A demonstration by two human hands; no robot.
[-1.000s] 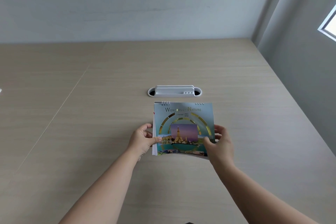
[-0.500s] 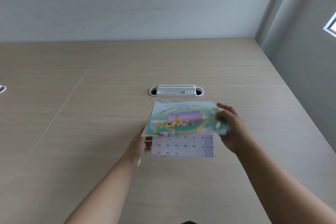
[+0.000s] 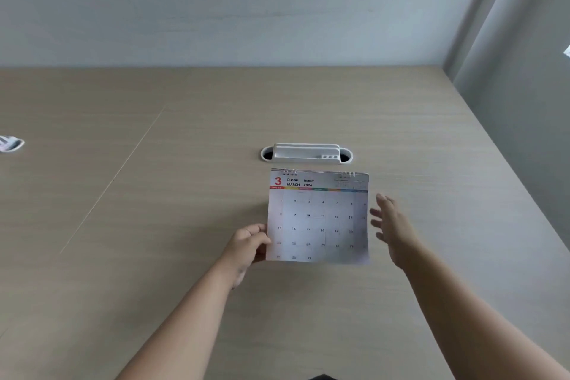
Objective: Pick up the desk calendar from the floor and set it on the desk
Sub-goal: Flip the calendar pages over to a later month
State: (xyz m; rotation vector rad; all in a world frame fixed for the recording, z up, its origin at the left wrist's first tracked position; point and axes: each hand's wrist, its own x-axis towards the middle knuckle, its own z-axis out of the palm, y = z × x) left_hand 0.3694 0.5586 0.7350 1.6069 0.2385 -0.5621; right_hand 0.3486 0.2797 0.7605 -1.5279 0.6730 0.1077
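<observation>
Pale wood grain covers the desk (image 3: 154, 256), and the desk calendar (image 3: 317, 219) is already up off the floor and over it, just on the near side of the white cable tray (image 3: 306, 153) set into the surface. Its March page faces the camera, spiral binding at the far edge. The left hand (image 3: 246, 248) pinches the calendar's lower left edge, thumb on the front. The right hand (image 3: 390, 227) is open, fingers spread, just beside the right edge and not touching it. Whether the calendar's base rests on the desk or hangs slightly above cannot be told from this view.

By my reading, this is the placing step, nearly finished. What remains is to stand the calendar firmly on its base, probably with the right hand steadying the free side, and then to release the left grip without tipping it. The loose pages could flap or fold over if let go carelessly.
</observation>
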